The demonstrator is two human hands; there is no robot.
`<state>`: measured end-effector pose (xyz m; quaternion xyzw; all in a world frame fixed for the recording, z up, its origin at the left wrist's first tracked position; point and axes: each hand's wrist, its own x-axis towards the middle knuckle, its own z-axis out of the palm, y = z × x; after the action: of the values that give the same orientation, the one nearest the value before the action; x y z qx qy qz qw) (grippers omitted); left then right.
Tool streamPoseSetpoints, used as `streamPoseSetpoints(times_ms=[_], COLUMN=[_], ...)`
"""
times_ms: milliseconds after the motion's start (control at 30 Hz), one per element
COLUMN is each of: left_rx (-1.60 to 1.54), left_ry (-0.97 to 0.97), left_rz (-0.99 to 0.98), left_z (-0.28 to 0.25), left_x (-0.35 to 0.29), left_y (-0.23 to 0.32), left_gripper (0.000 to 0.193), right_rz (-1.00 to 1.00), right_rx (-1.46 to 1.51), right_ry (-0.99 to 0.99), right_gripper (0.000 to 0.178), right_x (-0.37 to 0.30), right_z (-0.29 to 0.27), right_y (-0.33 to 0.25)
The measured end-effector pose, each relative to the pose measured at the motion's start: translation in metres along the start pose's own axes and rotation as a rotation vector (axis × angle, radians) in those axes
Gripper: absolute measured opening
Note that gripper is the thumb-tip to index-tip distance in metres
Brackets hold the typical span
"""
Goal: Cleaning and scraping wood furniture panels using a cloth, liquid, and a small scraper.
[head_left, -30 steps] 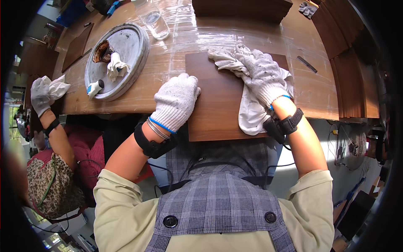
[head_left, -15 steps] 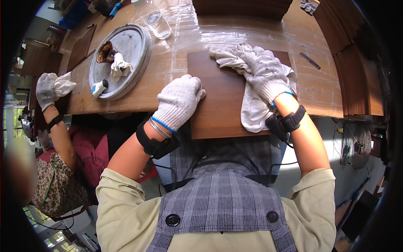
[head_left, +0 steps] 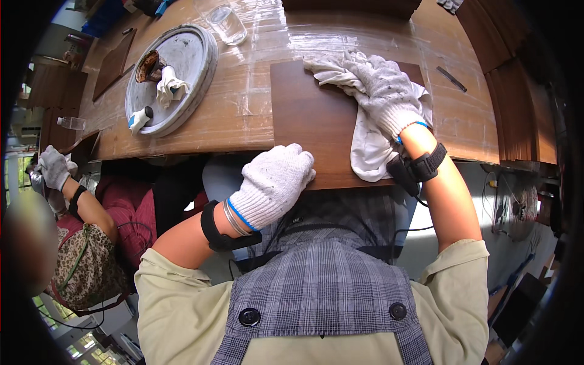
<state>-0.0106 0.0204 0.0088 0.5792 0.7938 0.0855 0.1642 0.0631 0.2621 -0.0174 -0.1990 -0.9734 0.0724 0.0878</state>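
Fingers (head_left: pixel 304 159) of left hand (head_left: pixel 271 181) curl at one panel (head_left: pixel 313 118), those of right hand (head_left: pixel 389 88) clutch one cloth (head_left: pixel 369 149)

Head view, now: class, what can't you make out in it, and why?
In the head view:
- Brown board: part of its right side, hidden by the cloth and right hand.
- Left hand: its palm, hidden by the glove's back.
- Clear bottle: its top, cut off by the upper edge.
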Motion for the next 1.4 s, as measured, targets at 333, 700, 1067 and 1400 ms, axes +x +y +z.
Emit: streamPoseSetpoints(times_ms=[333, 700, 1067, 1400], left_rx=[0.039, 0.036, -0.016, -0.022], left_ry=[0.002, 0.126, 0.044, 0.028], left_rz=[0.005, -0.025, -0.020, 0.002], left_z=[0.001, 0.006, 0.009, 0.012], left_x=[0.000, 0.002, -0.002, -0.003], left_y=[0.003, -0.004, 0.001, 0.015], left_gripper=[0.017, 0.017, 0.018, 0.018], right_rz=[-0.053, -0.018, -0.051, -0.064], right_rx=[0.025, 0.013, -0.013, -0.050], right_ry=[0.096, 0.057, 0.102, 0.100], right_gripper=[0.047, 0.049, 0.048, 0.045], right_x=[-0.001, -0.001, -0.001, -0.002], right_z=[0.006, 0.005, 0.007, 0.009], right_y=[0.002, 0.004, 0.004, 0.006])
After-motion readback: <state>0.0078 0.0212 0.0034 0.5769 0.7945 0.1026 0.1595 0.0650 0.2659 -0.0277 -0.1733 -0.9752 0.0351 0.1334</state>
